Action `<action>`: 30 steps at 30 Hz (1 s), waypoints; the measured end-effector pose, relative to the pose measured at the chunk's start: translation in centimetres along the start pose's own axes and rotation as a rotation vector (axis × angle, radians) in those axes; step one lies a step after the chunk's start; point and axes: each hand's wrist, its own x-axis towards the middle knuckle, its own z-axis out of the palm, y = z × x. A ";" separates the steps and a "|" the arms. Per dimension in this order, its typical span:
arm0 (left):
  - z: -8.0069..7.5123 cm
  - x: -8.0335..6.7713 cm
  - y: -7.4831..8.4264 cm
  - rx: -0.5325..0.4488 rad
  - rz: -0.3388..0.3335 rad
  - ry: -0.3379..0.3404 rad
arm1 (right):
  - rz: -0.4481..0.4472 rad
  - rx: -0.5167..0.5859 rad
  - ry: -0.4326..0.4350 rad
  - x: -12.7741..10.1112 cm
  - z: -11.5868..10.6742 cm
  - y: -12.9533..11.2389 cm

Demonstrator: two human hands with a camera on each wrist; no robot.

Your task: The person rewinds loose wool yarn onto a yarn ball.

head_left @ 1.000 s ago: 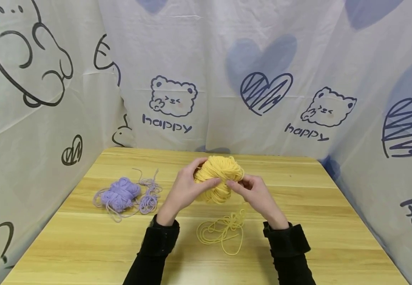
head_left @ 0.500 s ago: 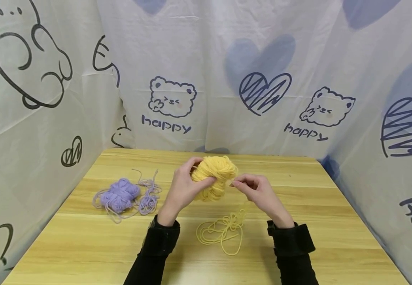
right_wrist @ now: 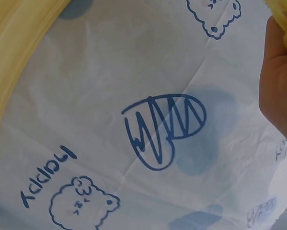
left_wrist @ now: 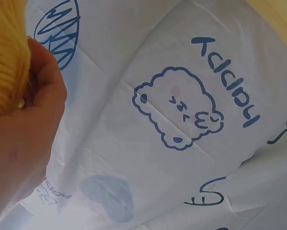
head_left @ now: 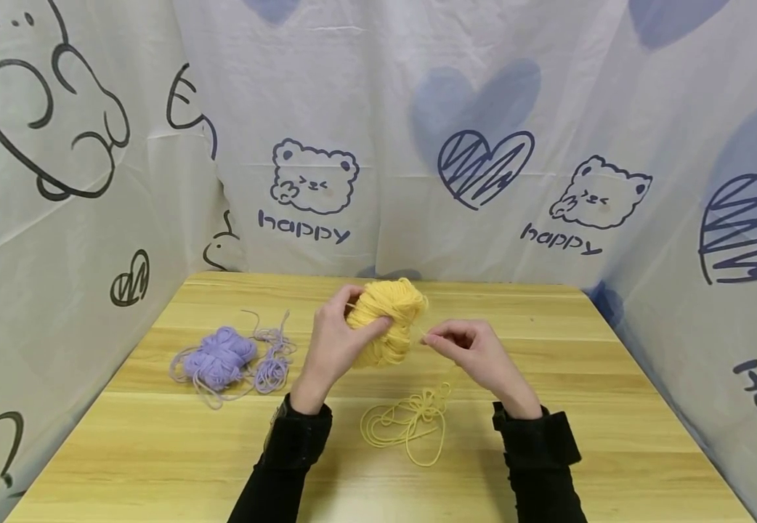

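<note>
My left hand (head_left: 342, 335) grips a yellow yarn ball (head_left: 388, 318) and holds it above the wooden table (head_left: 548, 349); the ball (left_wrist: 4, 62) also fills the top left corner of the left wrist view. Just right of the ball, my right hand (head_left: 460, 341) pinches a thin yellow strand that comes off it. A loose tangle of yellow yarn (head_left: 411, 425) lies on the table below the hands, between my black sleeves. In the right wrist view a bit of hand (right_wrist: 280, 81) and yellow yarn (right_wrist: 284, 17) show at the right edge.
A purple yarn bundle (head_left: 220, 358) with loose purple loops (head_left: 272, 367) lies on the table's left part. White cloth printed with bears, hearts and "happy" (head_left: 378, 145) walls in the table at the back and both sides.
The yellow ball has moved a little left and up in my left hand. My right hand came off the ball and now pinches a strand beside it.
</note>
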 end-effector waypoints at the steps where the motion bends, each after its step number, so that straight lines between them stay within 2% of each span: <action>1: 0.1 0.0 -0.1 0.015 0.023 -0.004 | -0.020 -0.008 -0.004 -0.1 0.1 -0.1; 4: 0.3 0.0 -0.3 0.089 0.104 -0.036 | -0.066 -0.042 -0.016 -0.3 0.2 -0.6; 7: 0.5 0.0 -0.4 0.178 0.178 -0.110 | -0.093 -0.042 -0.020 -0.5 0.2 -1.1; 11: 0.6 -0.1 -0.5 0.244 0.261 -0.272 | -0.121 0.031 -0.005 -0.8 0.1 -1.4; 16: 0.4 -0.3 -0.5 0.220 0.333 -0.463 | -0.139 0.091 0.058 -0.8 -0.2 -1.3; 19: 0.2 -0.4 -0.5 0.121 0.342 -0.537 | -0.109 0.097 0.102 -0.7 -0.2 -1.2; 25: -0.6 -0.6 0.1 -0.191 0.314 -0.630 | -0.056 0.138 0.118 -0.5 0.0 -1.1; 30: -1.3 -0.6 0.4 -0.456 0.273 -0.624 | -0.123 0.213 0.077 -0.1 0.6 -0.7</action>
